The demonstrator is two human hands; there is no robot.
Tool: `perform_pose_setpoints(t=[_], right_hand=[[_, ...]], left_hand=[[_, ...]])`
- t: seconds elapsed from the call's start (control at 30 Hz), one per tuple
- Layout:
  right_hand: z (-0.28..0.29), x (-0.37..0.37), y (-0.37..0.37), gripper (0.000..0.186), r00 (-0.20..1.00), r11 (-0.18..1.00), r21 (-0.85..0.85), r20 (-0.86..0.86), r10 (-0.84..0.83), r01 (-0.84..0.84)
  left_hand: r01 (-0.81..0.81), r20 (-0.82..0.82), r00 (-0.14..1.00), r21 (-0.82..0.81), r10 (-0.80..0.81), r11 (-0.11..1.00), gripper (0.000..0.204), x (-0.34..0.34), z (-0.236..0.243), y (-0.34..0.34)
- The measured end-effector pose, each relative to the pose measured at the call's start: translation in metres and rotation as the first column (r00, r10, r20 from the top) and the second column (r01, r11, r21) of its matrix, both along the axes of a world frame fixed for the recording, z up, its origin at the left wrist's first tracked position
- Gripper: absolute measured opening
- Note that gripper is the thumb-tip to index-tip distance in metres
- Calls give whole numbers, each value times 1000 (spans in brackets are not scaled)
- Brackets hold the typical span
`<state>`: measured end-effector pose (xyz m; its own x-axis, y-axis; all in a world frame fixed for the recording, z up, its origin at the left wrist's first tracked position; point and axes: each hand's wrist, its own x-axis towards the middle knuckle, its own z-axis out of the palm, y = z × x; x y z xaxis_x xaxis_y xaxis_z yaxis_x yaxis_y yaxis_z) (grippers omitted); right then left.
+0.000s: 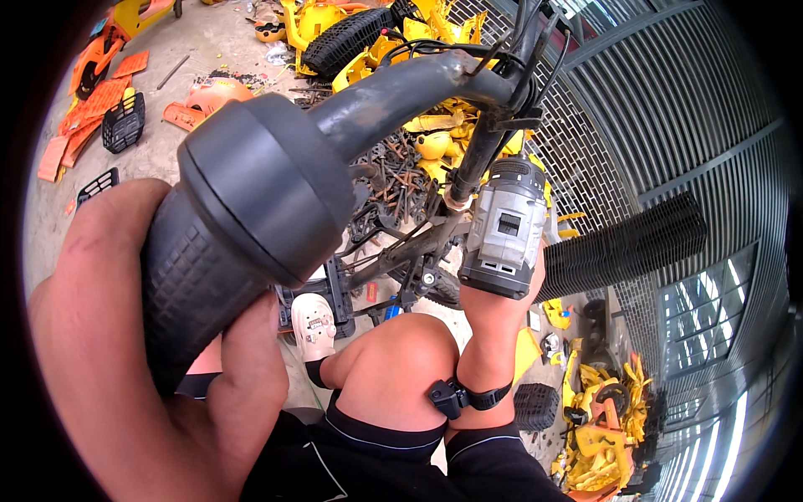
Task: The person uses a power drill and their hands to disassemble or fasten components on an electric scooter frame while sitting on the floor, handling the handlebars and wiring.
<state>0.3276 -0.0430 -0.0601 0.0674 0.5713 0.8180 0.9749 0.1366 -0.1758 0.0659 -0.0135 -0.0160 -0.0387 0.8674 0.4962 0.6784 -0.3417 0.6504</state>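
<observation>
Between and beyond the hands, a black handlebar (376, 105) bends from a textured grip (192, 276) to an upright steering column (478, 146). The left hand (100, 251) is wrapped round that grip; the right hand (538, 268), mostly hidden, appears closed on a grey-and-black power tool (506, 217) just beside the column. The hands are well apart. The step seems to be steadying the bar for tool work near the column; the tool's working end is hidden, so contact cannot be told. The next move probably calls for a firm left hold and careful alignment on the right. Beyond the hands, loose metal parts (403, 177) and yellow plastic pieces (433, 145) litter the concrete floor (201, 50), with orange panels (94, 109) past the left hand. Right of the right hand stand a brick wall (577, 163) and ribbed metal cladding (711, 100).
</observation>
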Motion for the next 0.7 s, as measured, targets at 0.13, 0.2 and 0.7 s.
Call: perform_pose_setpoints(t=[0.13, 0.2, 0.7], right_hand=[[1, -2, 0, 47, 999, 1000, 3, 24, -22, 22], [-1, 1, -3, 47, 999, 1000, -6, 27, -27, 27], [-2, 0, -1, 50, 997, 999, -48, -82, 12, -16]], left_hand=[[-10, -2, 1000, -3, 10, 1000, 56, 1, 0, -3], [-14, -3, 1000, -2, 14, 1000, 56, 1, 1, -6], [-41, -12, 999, -7, 40, 999, 56, -3, 0, -17]])
